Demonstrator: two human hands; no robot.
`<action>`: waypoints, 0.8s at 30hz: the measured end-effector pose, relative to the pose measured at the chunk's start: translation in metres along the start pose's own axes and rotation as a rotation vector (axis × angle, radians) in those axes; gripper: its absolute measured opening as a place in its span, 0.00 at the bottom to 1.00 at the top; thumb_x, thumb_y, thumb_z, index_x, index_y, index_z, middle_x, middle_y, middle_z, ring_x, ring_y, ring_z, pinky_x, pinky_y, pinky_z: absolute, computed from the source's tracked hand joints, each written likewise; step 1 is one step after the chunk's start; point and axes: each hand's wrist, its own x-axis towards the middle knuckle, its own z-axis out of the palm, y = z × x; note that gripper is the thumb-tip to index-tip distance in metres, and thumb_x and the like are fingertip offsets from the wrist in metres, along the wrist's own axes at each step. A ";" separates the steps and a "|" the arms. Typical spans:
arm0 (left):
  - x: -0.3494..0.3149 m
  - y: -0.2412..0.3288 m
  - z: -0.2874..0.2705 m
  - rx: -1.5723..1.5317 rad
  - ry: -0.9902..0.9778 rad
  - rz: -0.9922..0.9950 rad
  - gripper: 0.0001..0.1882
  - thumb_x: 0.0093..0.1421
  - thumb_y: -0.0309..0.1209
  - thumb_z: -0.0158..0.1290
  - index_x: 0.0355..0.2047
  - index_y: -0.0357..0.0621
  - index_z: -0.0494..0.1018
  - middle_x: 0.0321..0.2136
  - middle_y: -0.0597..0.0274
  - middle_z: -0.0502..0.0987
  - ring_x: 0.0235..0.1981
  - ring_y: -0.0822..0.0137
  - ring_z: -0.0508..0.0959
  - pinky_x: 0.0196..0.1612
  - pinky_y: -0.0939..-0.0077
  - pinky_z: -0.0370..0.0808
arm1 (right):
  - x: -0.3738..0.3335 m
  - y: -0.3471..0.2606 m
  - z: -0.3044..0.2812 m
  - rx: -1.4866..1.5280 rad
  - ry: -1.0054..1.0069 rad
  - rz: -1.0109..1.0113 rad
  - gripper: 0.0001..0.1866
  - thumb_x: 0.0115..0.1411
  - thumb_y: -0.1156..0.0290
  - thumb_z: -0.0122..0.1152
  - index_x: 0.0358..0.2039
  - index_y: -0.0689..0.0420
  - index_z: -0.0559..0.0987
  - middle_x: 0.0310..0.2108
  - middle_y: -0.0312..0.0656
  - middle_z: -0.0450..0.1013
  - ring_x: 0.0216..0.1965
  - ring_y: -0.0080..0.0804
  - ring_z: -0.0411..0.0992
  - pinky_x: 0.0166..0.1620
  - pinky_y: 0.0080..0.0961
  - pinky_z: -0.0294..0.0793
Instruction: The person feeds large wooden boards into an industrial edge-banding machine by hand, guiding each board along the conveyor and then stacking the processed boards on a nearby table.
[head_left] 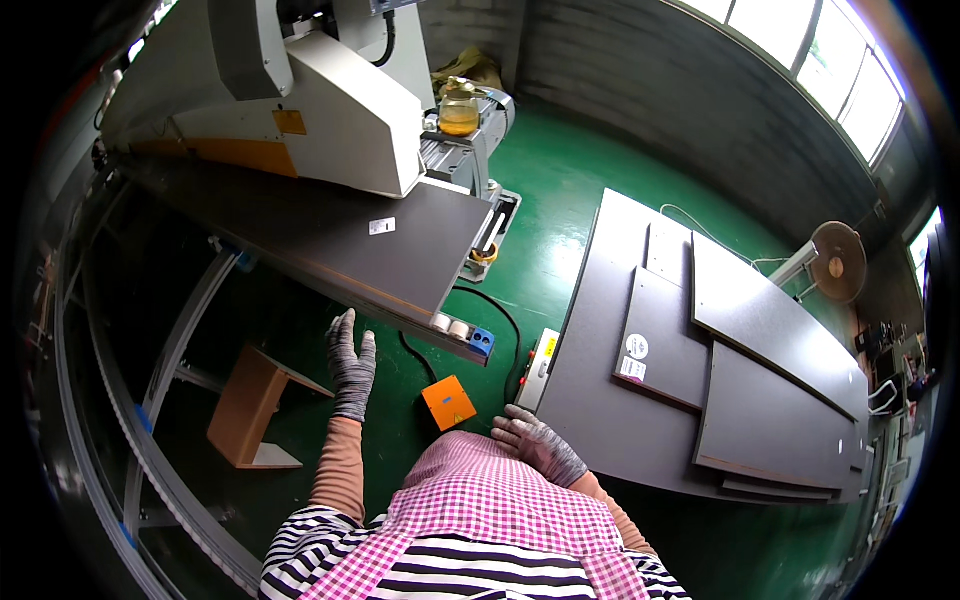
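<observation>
My left hand [351,366], in a grey knit glove, reaches forward with its fingers stretched out. It holds nothing and is just short of the near edge of a dark grey panel [330,235], which lies on the machine's bed and carries a small white label [382,226]. In a matching glove, my right hand [540,444] rests near the front of my checked apron [500,490], its fingers extended and nothing visible in them. Close to it on the right is a stack of dark panels [590,400]; whether the hand touches the stack or the apron, I cannot tell.
A large white machine [350,110] stands at the left over the panel. On the green floor are an orange box [448,403] with black cable and a brown panel piece [245,405]. A metal roller frame [180,350] curves along the left. A fan [838,262] stands far right.
</observation>
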 end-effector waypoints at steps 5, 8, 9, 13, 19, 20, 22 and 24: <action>0.011 0.000 0.009 0.053 -0.044 0.018 0.30 0.55 0.34 0.55 0.58 0.46 0.62 0.53 0.50 0.67 0.58 0.51 0.63 0.63 0.57 0.55 | 0.009 -0.002 -0.003 -0.035 -0.026 -0.045 0.50 0.54 0.56 0.62 0.66 0.54 0.40 0.67 0.52 0.38 0.67 0.45 0.41 0.67 0.39 0.44; 0.021 0.010 0.014 0.095 -0.077 0.052 0.32 0.54 0.35 0.56 0.59 0.46 0.60 0.54 0.50 0.66 0.59 0.51 0.62 0.63 0.55 0.53 | 0.020 0.001 -0.016 0.013 -0.045 -0.085 0.49 0.54 0.56 0.62 0.66 0.52 0.40 0.67 0.50 0.39 0.67 0.45 0.41 0.66 0.40 0.45; 0.023 0.009 0.016 0.105 -0.102 0.055 0.33 0.54 0.37 0.56 0.60 0.46 0.59 0.55 0.50 0.65 0.59 0.50 0.61 0.64 0.53 0.51 | 0.025 0.001 -0.019 0.018 -0.049 -0.096 0.50 0.53 0.55 0.63 0.66 0.51 0.41 0.67 0.47 0.40 0.67 0.44 0.40 0.66 0.40 0.44; 0.027 0.007 0.024 0.150 -0.150 0.060 0.34 0.55 0.39 0.55 0.60 0.47 0.58 0.56 0.49 0.63 0.60 0.50 0.59 0.64 0.52 0.49 | 0.026 -0.006 -0.008 0.103 -0.038 -0.170 0.49 0.53 0.61 0.64 0.66 0.53 0.41 0.66 0.47 0.42 0.67 0.43 0.43 0.65 0.37 0.49; 0.034 0.012 0.032 0.226 -0.249 0.022 0.35 0.55 0.42 0.55 0.61 0.48 0.56 0.59 0.53 0.61 0.62 0.53 0.56 0.65 0.53 0.47 | 0.017 -0.016 -0.005 0.176 0.029 -0.205 0.53 0.50 0.63 0.68 0.66 0.53 0.40 0.67 0.47 0.39 0.68 0.43 0.39 0.67 0.37 0.46; 0.035 0.012 0.032 0.236 -0.267 0.011 0.35 0.56 0.43 0.54 0.61 0.48 0.56 0.59 0.54 0.61 0.63 0.53 0.56 0.65 0.53 0.47 | 0.016 -0.015 -0.007 0.186 0.034 -0.211 0.53 0.50 0.63 0.68 0.66 0.53 0.40 0.67 0.47 0.39 0.68 0.43 0.38 0.67 0.37 0.45; 0.036 0.014 0.033 0.248 -0.283 0.011 0.35 0.56 0.44 0.53 0.62 0.49 0.56 0.60 0.54 0.60 0.63 0.53 0.55 0.65 0.53 0.47 | 0.012 -0.015 -0.012 0.210 0.017 -0.215 0.54 0.50 0.63 0.68 0.66 0.53 0.39 0.67 0.48 0.39 0.68 0.44 0.38 0.67 0.37 0.44; 0.037 0.020 0.032 0.274 -0.313 0.009 0.35 0.56 0.45 0.53 0.62 0.49 0.56 0.60 0.54 0.60 0.63 0.53 0.55 0.65 0.53 0.47 | 0.010 -0.015 -0.017 0.234 -0.003 -0.215 0.54 0.49 0.63 0.68 0.66 0.53 0.39 0.66 0.48 0.40 0.68 0.44 0.38 0.67 0.38 0.44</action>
